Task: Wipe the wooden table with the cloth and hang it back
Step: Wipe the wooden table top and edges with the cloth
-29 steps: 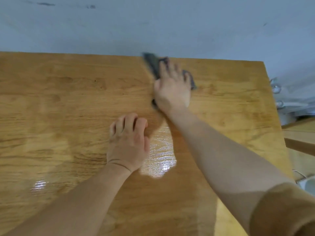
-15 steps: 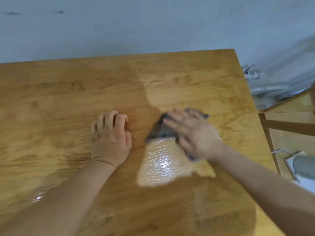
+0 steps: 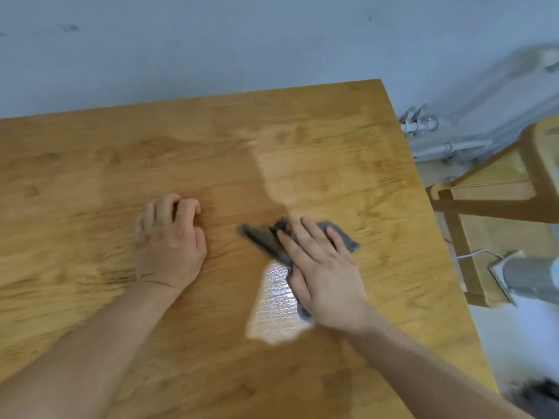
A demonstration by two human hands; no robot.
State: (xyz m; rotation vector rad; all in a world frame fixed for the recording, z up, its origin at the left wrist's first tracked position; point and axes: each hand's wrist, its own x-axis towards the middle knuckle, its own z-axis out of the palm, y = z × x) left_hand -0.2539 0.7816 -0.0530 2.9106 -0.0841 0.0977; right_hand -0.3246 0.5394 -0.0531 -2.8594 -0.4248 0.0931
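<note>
At frame centre, the right hand [image 3: 325, 276] presses flat, fingers straight, on the grey cloth [image 3: 266, 240] on the wooden desk [image 3: 90, 164]; the left hand [image 3: 169, 243] rests left of it, fingers curled, holding nothing.

honey-brown rectangular wooden bench [image 3: 90, 164]: strong visible grain, glossy varnish, mirror-like glare patch at 6 o'clock of centre. small grey crumpled cloth [image 3: 263, 237]: soft matt fabric. pale blue-grey painted wall [image 3: 211, 40] at 12 o'clock: matt, faintly scuffed. light wooden chair [image 3: 490, 204] at 3 o'clock: smooth.
</note>
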